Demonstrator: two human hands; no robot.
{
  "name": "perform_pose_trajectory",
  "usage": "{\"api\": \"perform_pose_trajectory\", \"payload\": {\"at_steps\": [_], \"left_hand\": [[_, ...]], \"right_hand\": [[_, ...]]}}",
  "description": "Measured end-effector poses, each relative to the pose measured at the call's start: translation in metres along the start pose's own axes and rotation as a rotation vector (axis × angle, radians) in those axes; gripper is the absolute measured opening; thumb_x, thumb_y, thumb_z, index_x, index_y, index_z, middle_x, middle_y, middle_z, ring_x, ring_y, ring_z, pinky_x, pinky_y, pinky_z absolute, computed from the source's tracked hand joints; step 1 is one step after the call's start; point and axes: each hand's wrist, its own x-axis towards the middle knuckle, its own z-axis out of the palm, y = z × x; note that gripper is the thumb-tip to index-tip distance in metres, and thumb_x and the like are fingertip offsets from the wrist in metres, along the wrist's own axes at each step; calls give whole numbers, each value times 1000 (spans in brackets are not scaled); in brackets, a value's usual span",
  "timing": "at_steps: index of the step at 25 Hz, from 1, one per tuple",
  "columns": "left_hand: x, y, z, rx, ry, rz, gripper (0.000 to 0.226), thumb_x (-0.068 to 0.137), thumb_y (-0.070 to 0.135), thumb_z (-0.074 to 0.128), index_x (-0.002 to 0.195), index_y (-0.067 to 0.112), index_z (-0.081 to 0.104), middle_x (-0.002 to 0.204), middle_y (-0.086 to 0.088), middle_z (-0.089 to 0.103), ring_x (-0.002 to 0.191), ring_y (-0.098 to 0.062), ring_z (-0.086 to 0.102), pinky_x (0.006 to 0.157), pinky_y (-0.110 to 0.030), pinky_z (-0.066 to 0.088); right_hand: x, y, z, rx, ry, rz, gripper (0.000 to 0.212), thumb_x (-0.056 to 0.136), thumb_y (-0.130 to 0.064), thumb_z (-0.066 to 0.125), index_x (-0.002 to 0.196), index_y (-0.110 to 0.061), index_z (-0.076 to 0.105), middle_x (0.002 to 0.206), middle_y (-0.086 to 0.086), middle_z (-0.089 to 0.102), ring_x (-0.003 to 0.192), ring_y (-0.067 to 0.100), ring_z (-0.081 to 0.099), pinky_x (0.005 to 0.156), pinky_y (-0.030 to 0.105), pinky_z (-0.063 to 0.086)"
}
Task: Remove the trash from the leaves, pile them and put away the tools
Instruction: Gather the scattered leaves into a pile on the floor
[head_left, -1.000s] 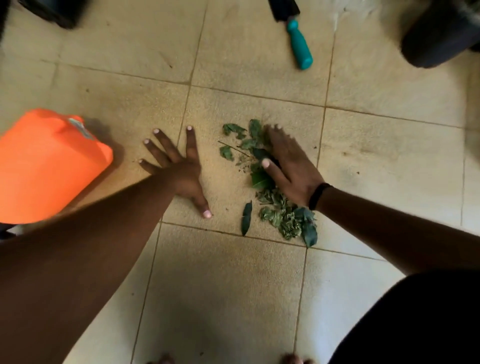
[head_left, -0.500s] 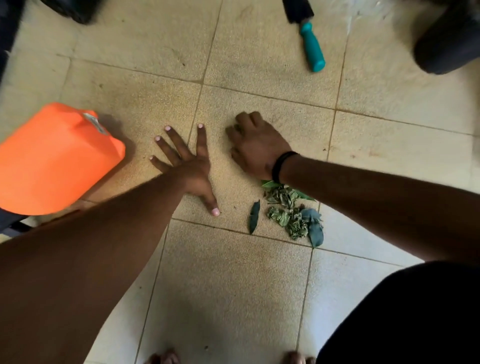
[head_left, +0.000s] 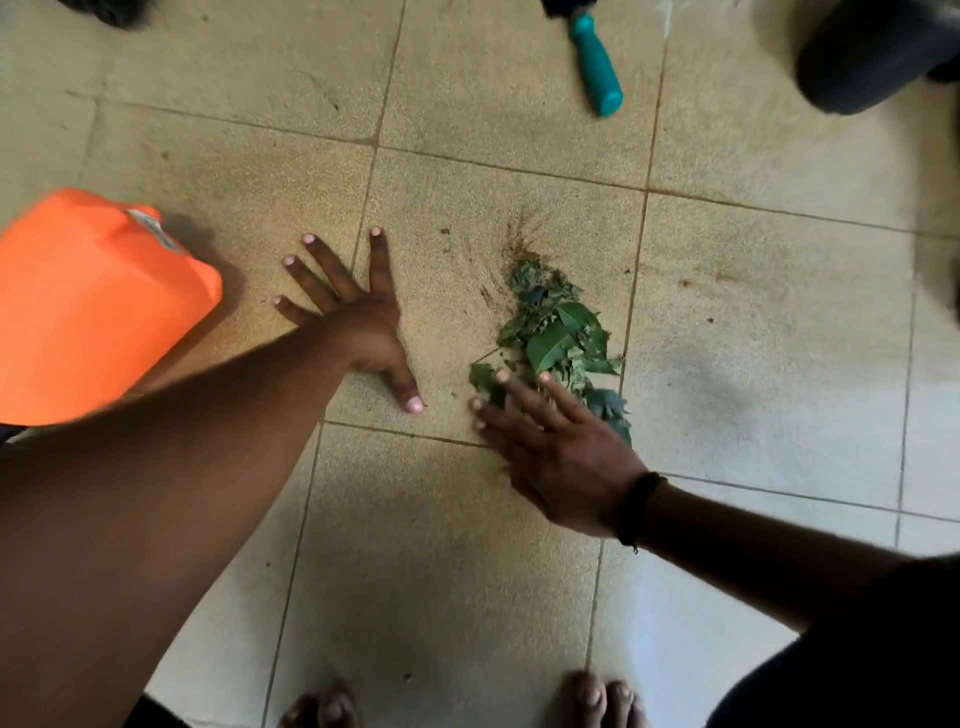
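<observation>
Here, head view, the only one. The step in hand looks like gathering: the leaves (head_left: 558, 343) lie in a loose green heap on the tiled floor (head_left: 753, 322), just left of a grout line, near the middle of the scene. Fine brown crumbs and streaks fan out on the far side of the heap.

Right hand (head_left: 558, 457): flat, fingers straight and slightly spread, palm down, holding nothing. Its fingertips (head_left: 501, 375) rest on the near-left edge of the heap and cover a few leaves there. A dark band sits on that wrist.

Left hand (head_left: 353, 317): spread wide, palm pressed on the floor, well apart from the leaves, holding nothing. It seems to serve as a prop for the body, not as a tool.

To do the sweep well, I judge: keep the right palm low and flat so small bits do not slip under the fingers; draw strays in from the near-left toward the heap's centre; use short strokes, since light dry scraps scatter easily. The far crumbs will need a separate pass. I can make out no trash among the leaves at this size.

Elsewhere: a teal-handled tool (head_left: 596, 65) lies far, to the right of centre, untouched, its head cut off by the frame. An orange container (head_left: 88, 306) sits at left, just beyond the left fingers. Bare toes show at the near edge.
</observation>
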Motion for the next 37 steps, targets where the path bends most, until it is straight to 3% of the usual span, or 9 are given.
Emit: {"api": "perform_pose_trajectory", "payload": {"at_steps": [4, 7, 10, 17, 23, 27, 30, 32, 37], "left_hand": [[-1, 3, 0, 25, 21, -19, 193, 23, 41, 103, 133, 30, -55, 132, -36, -57, 127, -58, -47, 104, -80, -11], [-1, 5, 1, 32, 31, -36, 195, 19, 41, 104, 133, 31, -55, 133, -37, -57, 128, -59, -46, 105, -81, -9], [0, 4, 2, 34, 26, -34, 195, 20, 41, 103, 134, 30, -54, 133, -37, -56, 128, -59, -45, 105, -80, -9], [2, 3, 1, 35, 10, -29, 196, 18, 43, 103, 132, 31, -55, 132, -36, -58, 126, -59, -47, 105, -81, -10], [4, 1, 1, 30, 11, -19, 195, 18, 44, 103, 131, 31, -56, 130, -37, -58, 125, -60, -48, 103, -82, -10], [5, 0, 1, 32, 13, -18, 194, 18, 44, 102, 131, 32, -56, 130, -37, -58, 125, -60, -48, 103, -82, -11], [6, 0, 2, 35, 23, -10, 196, 15, 45, 102, 132, 32, -55, 131, -38, -57, 125, -61, -46, 102, -83, -10], [6, 0, 2, 36, 30, -14, 197, 13, 45, 101, 133, 32, -54, 132, -39, -56, 126, -61, -46, 101, -83, -9], [4, 1, 3, 12, 28, -13, 195, 18, 42, 103, 134, 32, -54, 132, -37, -57, 126, -60, -46, 103, -81, -10]], "right_hand": [[-24, 21, -4, 211, 374, 185, 44, 102, -32, 49, 135, -6, 61, 155, 12, 43, 149, 42, 24, 117, 61, 27], [-44, 24, 7, 499, 529, 485, 77, 97, -53, 46, 153, -3, 31, 163, 24, 18, 152, 40, 16, 117, 62, 27], [-34, 21, 22, 617, 486, 835, 100, 94, -69, 36, 157, 3, 7, 165, 24, -1, 155, 36, -1, 119, 61, 20], [24, 32, 7, 766, 641, 661, 108, 86, -69, 53, 157, 0, 12, 165, 24, 2, 155, 35, 1, 119, 64, 18], [35, 80, -2, 239, 191, 179, 133, 54, -101, 52, 160, -31, 14, 166, 22, 0, 151, 47, -8, 116, 72, 7], [58, 95, -9, 117, 41, -29, 113, 67, -99, 41, 158, -33, 25, 167, 10, 11, 153, 40, 0, 121, 63, 8], [59, 91, -8, 132, 187, -84, 79, 85, -77, 51, 137, -18, 58, 150, 12, 47, 142, 40, 35, 109, 61, 36], [47, 87, -8, 156, 292, -122, 74, 87, -74, 53, 128, -15, 65, 142, 12, 55, 136, 40, 43, 106, 60, 39], [39, 86, -16, -5, 23, -58, 115, 62, -102, 37, 158, -41, 20, 167, 16, 8, 151, 46, 2, 117, 70, 5]]}}
